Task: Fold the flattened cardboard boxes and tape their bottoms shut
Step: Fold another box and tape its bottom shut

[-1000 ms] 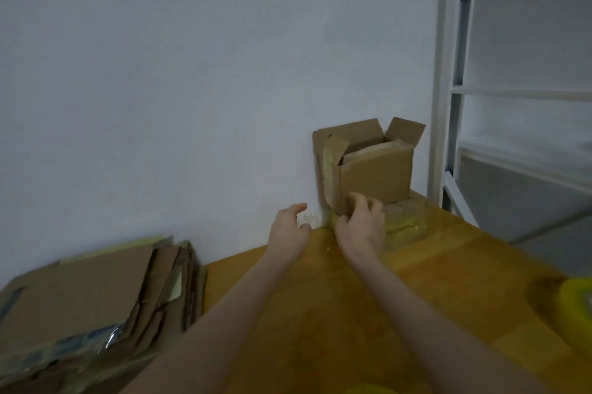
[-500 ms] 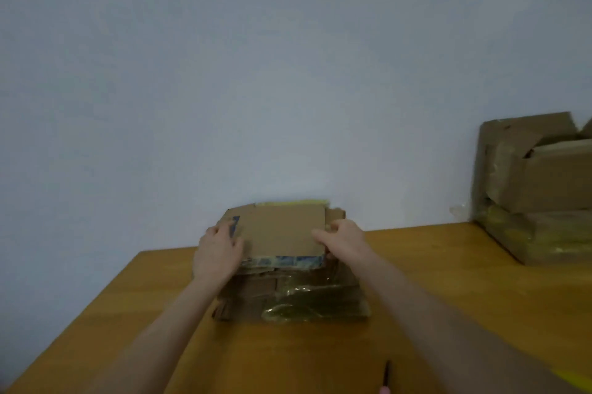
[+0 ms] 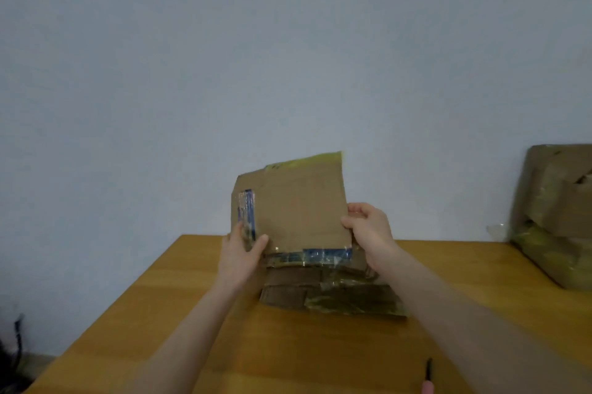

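Flattened box [image 3: 298,211] is up off the stack, tilted nearly upright, face toward you, above the far side of the table [image 3: 288,348]. Yellow tape shows along its top edge, with blue-printed tape on the left side and bottom edge.

Your left hand [image 3: 242,252] grips the lower-left corner: thumb across the front face, fingers behind the cardboard and out of sight. Your right hand [image 3: 368,230] pinches the right edge about mid-height, fingers curled round it. So the box sits between your two hands.

The stack of flattened boxes [image 3: 333,294] lies flat on the table right under the held one. Assembled boxes [image 3: 557,217] are stacked against the wall at far right, well apart. A thin dark stick-like item [image 3: 428,369] lies near the table's near edge; can't tell what it is.
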